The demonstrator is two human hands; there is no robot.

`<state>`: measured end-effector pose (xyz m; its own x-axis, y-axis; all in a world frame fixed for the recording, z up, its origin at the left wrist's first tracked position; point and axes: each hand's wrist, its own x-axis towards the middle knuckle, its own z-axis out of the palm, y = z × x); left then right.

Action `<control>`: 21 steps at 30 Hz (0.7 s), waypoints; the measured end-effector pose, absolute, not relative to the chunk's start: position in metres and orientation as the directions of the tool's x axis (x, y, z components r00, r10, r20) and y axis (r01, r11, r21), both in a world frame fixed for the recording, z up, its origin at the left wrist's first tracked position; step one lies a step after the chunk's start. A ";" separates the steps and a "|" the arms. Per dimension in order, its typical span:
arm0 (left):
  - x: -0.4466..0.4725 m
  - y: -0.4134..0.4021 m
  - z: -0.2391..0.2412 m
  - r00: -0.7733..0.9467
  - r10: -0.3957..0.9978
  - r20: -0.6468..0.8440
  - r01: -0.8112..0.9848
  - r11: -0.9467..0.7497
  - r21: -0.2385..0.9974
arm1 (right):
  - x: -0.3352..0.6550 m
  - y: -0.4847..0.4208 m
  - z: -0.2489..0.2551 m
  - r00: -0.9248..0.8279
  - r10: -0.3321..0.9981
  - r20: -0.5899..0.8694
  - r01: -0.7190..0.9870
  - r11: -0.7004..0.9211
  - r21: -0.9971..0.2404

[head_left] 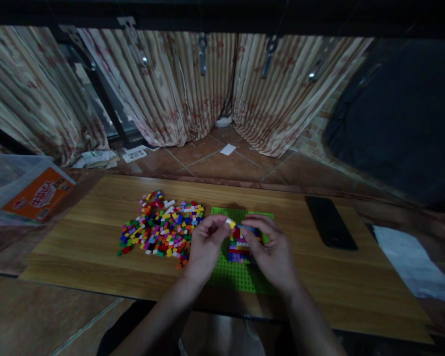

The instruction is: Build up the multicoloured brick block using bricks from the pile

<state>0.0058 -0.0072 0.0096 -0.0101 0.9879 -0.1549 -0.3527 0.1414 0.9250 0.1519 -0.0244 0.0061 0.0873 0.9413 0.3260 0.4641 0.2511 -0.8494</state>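
Note:
My left hand [204, 244] pinches a small toy brick [230, 223], white and yellow, between thumb and fingertips. It may be two bricks together; I cannot tell. Just to the right, my right hand [274, 252] has its thumb and fingers curled close together over the build, and what lies between them is hidden. Below both hands is a green studded baseplate [241, 282]. On it sits a block of brick rows [239, 249] in red, white, blue, purple and other colours, partly covered by my right hand.
Left of the baseplate a heap of loose coloured bricks [159, 227] spreads over the wooden table [92, 257]. A black phone [330, 222] lies to the right, with white paper [415, 262] beyond. A clear bag with an orange label [40, 195] stands at far left.

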 end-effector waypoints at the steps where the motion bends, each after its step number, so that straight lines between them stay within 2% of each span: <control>1: 0.006 -0.007 0.010 -0.008 0.989 -0.150 -0.345 0.138 0.928 | 0.150 -0.025 0.007 0.075 0.941 0.331 0.473 0.259 -0.842; 9: 0.006 -0.008 0.005 0.037 0.997 -0.060 -0.257 0.068 0.964 | 0.141 -0.024 0.007 0.086 0.937 0.339 0.474 0.261 -0.841; 16: 0.005 -0.014 -0.004 0.091 0.988 0.121 0.066 -0.127 0.990 | 0.141 -0.025 0.009 0.115 0.940 0.321 0.443 0.241 -0.863; 21: 0.005 -0.015 -0.003 0.080 0.988 0.133 0.080 -0.139 0.987 | 0.141 -0.025 0.008 0.083 0.939 0.332 0.463 0.259 -0.848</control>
<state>0.0053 -0.0152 -0.0032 0.0798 0.9879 0.1327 0.0804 -0.1391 0.9870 0.1411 -0.0251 0.0084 0.0834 0.9394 0.3325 0.4631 0.2589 -0.8477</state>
